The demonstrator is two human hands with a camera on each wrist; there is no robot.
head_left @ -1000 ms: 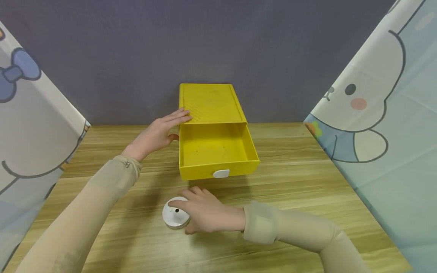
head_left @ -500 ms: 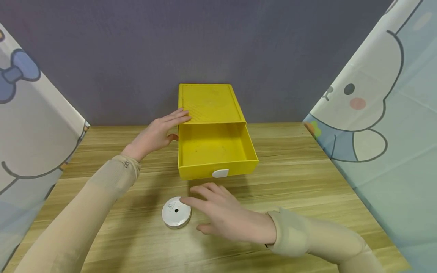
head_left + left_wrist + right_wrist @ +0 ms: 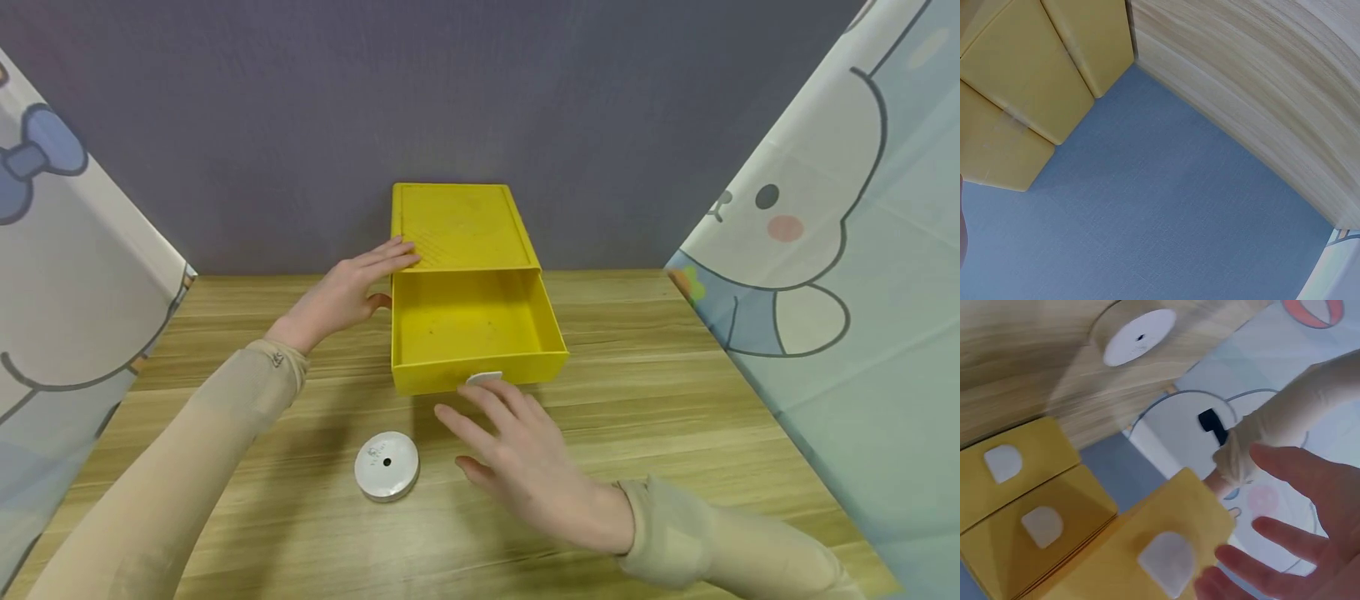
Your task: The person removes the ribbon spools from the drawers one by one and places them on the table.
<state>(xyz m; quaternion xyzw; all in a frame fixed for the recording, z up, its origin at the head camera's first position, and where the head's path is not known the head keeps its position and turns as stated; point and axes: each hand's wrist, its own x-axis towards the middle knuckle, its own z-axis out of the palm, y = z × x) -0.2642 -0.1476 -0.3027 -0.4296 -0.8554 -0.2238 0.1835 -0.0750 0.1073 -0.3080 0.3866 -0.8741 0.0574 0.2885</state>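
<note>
A yellow drawer cabinet (image 3: 461, 225) stands against the grey back panel, its top drawer (image 3: 435, 381) pulled out and bare inside. My left hand (image 3: 337, 296) rests on the cabinet's front left corner, fingers straight along the top and thumb by the side. My right hand (image 3: 528, 471) hovers before the drawer with fingers spread, holding nothing; its fingertips overlap the white pull tab (image 3: 482, 377) in the head view. On the table to its left lies a spool of ribbon (image 3: 386, 475), white face up with a small centre hole. The right wrist view shows the spool's tan side (image 3: 1110, 325).
Two closed lower drawers (image 3: 1022, 494) with white tabs sit under the open one. The cabinet stands on a wood-grain table (image 3: 660, 400). A grey panel (image 3: 600, 133) closes off the back, and cartoon-printed cloths (image 3: 862, 275) hang at both sides.
My right hand has let go of the spool, drawn away to the right and come up toward the drawer's tab. The spool lies in place; my left hand has stayed put.
</note>
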